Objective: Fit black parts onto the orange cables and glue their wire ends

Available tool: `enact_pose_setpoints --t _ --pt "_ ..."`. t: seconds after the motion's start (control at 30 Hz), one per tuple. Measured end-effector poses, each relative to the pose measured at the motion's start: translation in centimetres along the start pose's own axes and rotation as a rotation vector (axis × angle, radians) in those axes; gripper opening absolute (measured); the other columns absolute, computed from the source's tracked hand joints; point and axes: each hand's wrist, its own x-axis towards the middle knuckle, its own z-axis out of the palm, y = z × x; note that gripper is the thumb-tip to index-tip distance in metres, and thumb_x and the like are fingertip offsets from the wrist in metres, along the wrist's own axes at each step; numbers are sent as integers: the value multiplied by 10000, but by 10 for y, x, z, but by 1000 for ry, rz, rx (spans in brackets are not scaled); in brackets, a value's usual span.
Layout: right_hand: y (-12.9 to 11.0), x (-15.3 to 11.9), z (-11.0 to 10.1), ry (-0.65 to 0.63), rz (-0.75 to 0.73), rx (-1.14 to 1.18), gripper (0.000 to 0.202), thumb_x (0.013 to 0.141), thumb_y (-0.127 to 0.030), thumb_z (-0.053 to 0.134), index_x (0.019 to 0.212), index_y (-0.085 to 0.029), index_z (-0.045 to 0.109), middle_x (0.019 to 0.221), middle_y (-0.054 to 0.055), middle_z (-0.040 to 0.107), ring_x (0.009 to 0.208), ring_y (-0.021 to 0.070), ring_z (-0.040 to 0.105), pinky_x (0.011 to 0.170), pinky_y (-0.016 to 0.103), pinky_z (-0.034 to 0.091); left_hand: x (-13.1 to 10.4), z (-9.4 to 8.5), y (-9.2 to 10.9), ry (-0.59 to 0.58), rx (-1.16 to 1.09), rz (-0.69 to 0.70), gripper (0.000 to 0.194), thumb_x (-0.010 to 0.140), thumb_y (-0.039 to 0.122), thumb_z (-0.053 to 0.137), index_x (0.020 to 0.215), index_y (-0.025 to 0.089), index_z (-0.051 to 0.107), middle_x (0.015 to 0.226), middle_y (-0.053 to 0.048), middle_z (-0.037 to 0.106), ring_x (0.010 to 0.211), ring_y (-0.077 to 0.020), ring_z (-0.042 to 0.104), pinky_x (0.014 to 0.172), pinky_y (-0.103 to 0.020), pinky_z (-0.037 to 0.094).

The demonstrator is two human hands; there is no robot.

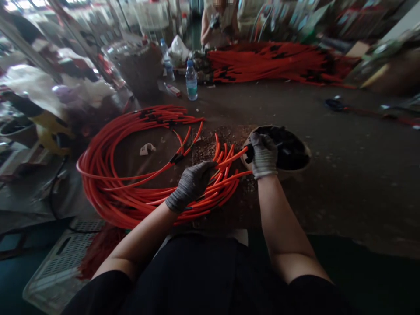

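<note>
A large coil of orange cables [98,183] lies on the dark table, its cut ends bunched toward the middle. My left hand [193,183], in a grey glove, is closed around an orange cable near those ends. The same cable runs right to my right hand [264,153], also gloved, whose fingers are closed on the cable's end, by a small black piece [249,154]. Behind and beside my right hand sits a round pale container [309,158] holding black parts. Black sleeves [176,158] join some cables inside the coil.
A water bottle [191,83] stands behind the coil, near a small red-and-white box [173,89]. Across the table, a person [219,26] is beside a long pile of red cables [269,61]. A grey bucket [138,65] is back left; a plastic crate [62,262] is lower left.
</note>
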Motion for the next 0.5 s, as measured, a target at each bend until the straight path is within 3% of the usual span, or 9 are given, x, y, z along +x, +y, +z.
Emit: enact_pose_setpoints --t 0.1,0.17,0.23,0.37,0.5 --pt "-13 -4 -9 -257 -54 -208 412 664 -507 818 619 -193 555 564 -67 497 560 71 434 503 181 389 1 -1 -1 -18 60 -3 250 943 276 548 1065 160 732 958 -82 790 862 -185 739 774 -258 564" --pt "-22 -9 -14 -453 32 -210 444 626 -556 849 663 -191 601 573 -56 556 520 72 462 454 182 386 4 0 0 -4 107 -28 234 946 295 551 1037 165 723 906 -73 780 810 -169 723 735 -244 542" --pt "-26 -18 -14 -554 178 -55 505 568 -608 866 743 -199 627 550 -65 563 434 67 441 374 183 336 6 2 3 5 135 -74 236 961 305 529 1016 161 708 849 -67 761 735 -152 696 692 -239 520" --pt "-15 -44 7 -565 375 98 583 442 -565 926 775 -199 618 530 -73 585 395 68 476 347 173 359 4 3 1 -26 176 -163 299 996 347 466 1030 151 690 767 -66 731 660 -169 667 663 -273 516" --pt "4 -55 36 -486 322 -35 539 514 -576 896 778 -195 621 534 -64 595 414 86 527 357 179 411 -23 -10 -17 -124 194 -196 385 969 229 471 1311 129 616 1030 -128 762 869 -193 724 791 -294 557"
